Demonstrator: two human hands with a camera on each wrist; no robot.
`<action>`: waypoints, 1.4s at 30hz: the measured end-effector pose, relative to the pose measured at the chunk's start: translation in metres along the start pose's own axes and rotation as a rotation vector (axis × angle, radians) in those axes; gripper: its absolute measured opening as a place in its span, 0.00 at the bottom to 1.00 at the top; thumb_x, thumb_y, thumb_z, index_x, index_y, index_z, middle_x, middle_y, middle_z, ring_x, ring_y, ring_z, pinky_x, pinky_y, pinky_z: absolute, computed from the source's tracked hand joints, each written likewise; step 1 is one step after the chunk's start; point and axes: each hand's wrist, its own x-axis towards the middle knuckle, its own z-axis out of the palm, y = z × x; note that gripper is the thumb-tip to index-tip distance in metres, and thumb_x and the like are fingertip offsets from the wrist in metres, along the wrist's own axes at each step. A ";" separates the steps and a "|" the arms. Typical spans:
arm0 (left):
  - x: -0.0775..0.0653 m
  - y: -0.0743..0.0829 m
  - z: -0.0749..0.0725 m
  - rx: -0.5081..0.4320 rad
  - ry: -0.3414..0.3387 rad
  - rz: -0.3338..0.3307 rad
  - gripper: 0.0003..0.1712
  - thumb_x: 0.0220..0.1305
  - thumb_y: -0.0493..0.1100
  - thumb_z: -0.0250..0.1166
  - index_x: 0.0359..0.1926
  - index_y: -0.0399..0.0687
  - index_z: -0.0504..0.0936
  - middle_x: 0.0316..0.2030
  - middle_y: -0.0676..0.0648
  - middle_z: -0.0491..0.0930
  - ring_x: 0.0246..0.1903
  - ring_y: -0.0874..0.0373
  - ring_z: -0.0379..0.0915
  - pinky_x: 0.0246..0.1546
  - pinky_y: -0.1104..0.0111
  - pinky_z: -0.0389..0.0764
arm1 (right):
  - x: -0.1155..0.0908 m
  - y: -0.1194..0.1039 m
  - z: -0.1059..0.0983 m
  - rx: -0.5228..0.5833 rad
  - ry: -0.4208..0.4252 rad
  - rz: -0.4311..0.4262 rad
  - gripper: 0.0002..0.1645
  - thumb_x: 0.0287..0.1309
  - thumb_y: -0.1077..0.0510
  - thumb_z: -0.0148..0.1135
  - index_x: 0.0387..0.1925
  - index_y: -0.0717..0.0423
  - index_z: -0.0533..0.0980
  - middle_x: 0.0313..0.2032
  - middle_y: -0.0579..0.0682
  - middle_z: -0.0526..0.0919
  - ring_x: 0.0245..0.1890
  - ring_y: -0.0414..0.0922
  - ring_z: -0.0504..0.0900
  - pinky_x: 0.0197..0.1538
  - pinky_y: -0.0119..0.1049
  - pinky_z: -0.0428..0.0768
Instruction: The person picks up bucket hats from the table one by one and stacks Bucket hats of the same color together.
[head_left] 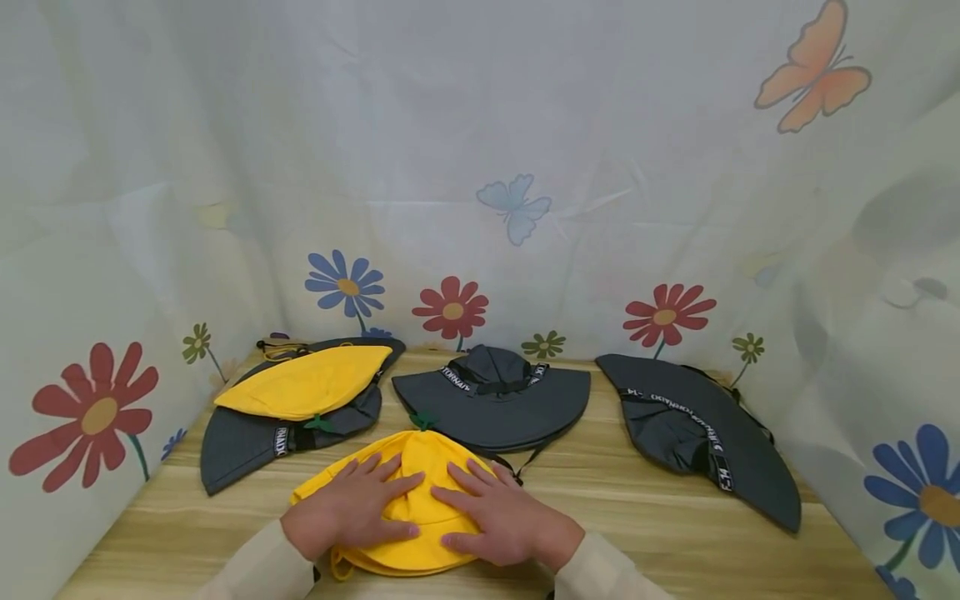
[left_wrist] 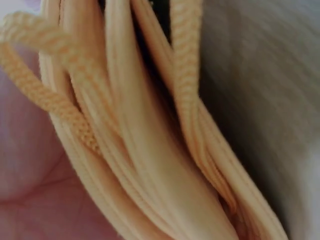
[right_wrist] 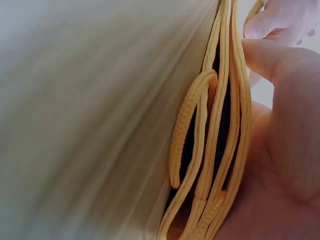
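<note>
A yellow bucket hat (head_left: 423, 458) with a green leaf-shaped tip lies flattened on the table near the front. My left hand (head_left: 356, 507) rests on its left side, fingers spread and straight. On the right side my right hand (head_left: 508, 518) presses down in the same way, thumbs pointing toward each other. Several layered yellow brim edges (left_wrist: 150, 145) show beside the left palm, along with a looped cord (left_wrist: 186, 75). In the right wrist view, similar stacked brims (right_wrist: 215, 150) and a cord loop (right_wrist: 184, 125) sit against the right palm.
Behind stand dark grey brimmed hats: one at back centre (head_left: 487, 408), one at right (head_left: 712, 433), one at left (head_left: 240, 450) with another yellow hat (head_left: 307, 383) on top. Flower-printed white curtains (head_left: 420, 125) enclose the wooden table (head_left: 615, 533).
</note>
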 end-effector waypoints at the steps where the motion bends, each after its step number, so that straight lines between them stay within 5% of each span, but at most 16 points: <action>1: 0.000 0.000 0.000 -0.005 0.004 -0.001 0.44 0.62 0.75 0.61 0.76 0.69 0.67 0.79 0.45 0.59 0.78 0.35 0.49 0.75 0.35 0.51 | 0.001 0.000 0.000 -0.004 -0.002 -0.001 0.38 0.72 0.26 0.43 0.78 0.27 0.57 0.81 0.45 0.52 0.82 0.55 0.48 0.77 0.67 0.50; 10: 0.001 -0.005 0.001 -0.009 0.026 0.015 0.44 0.60 0.75 0.63 0.74 0.68 0.69 0.77 0.45 0.62 0.76 0.34 0.55 0.74 0.35 0.55 | 0.003 -0.003 -0.001 0.011 -0.003 -0.001 0.39 0.70 0.25 0.45 0.78 0.27 0.58 0.81 0.46 0.54 0.82 0.56 0.50 0.76 0.68 0.50; 14: 0.003 -0.010 -0.005 -0.042 0.084 0.067 0.44 0.59 0.72 0.67 0.73 0.65 0.71 0.73 0.41 0.67 0.70 0.35 0.64 0.69 0.38 0.66 | 0.002 0.003 -0.006 0.107 0.031 -0.028 0.38 0.71 0.30 0.51 0.78 0.32 0.61 0.80 0.47 0.58 0.81 0.55 0.54 0.76 0.68 0.50; 21: -0.004 -0.037 -0.040 -0.138 0.306 0.140 0.36 0.66 0.62 0.68 0.68 0.51 0.75 0.63 0.41 0.73 0.60 0.44 0.70 0.62 0.44 0.76 | -0.009 0.013 -0.015 0.359 0.128 -0.013 0.33 0.71 0.38 0.59 0.73 0.40 0.69 0.76 0.47 0.66 0.78 0.52 0.61 0.76 0.65 0.56; 25: -0.010 -0.066 -0.065 -0.075 0.464 0.150 0.28 0.70 0.55 0.66 0.62 0.44 0.78 0.56 0.40 0.77 0.56 0.42 0.73 0.59 0.44 0.77 | -0.024 0.021 -0.024 0.426 0.190 0.001 0.31 0.71 0.40 0.60 0.71 0.43 0.71 0.77 0.48 0.64 0.79 0.54 0.58 0.75 0.64 0.60; 29: -0.008 -0.100 -0.078 0.013 0.553 0.083 0.23 0.70 0.50 0.67 0.59 0.41 0.80 0.54 0.36 0.77 0.53 0.38 0.74 0.56 0.42 0.78 | -0.042 0.033 -0.033 0.455 0.255 0.000 0.29 0.72 0.44 0.61 0.69 0.49 0.73 0.77 0.52 0.64 0.78 0.57 0.59 0.74 0.67 0.62; 35: -0.003 -0.145 -0.083 0.142 0.527 -0.048 0.21 0.63 0.39 0.67 0.57 0.37 0.80 0.55 0.30 0.76 0.50 0.31 0.74 0.53 0.39 0.78 | -0.063 0.052 -0.037 0.429 0.343 0.002 0.24 0.72 0.44 0.61 0.63 0.49 0.76 0.74 0.54 0.67 0.74 0.60 0.66 0.69 0.66 0.69; 42: 0.000 -0.168 -0.081 0.197 0.398 -0.144 0.34 0.55 0.37 0.73 0.63 0.37 0.74 0.59 0.25 0.73 0.53 0.24 0.72 0.55 0.35 0.76 | -0.069 0.059 -0.038 0.395 0.432 0.046 0.15 0.70 0.47 0.63 0.56 0.40 0.79 0.70 0.50 0.72 0.70 0.56 0.72 0.69 0.63 0.70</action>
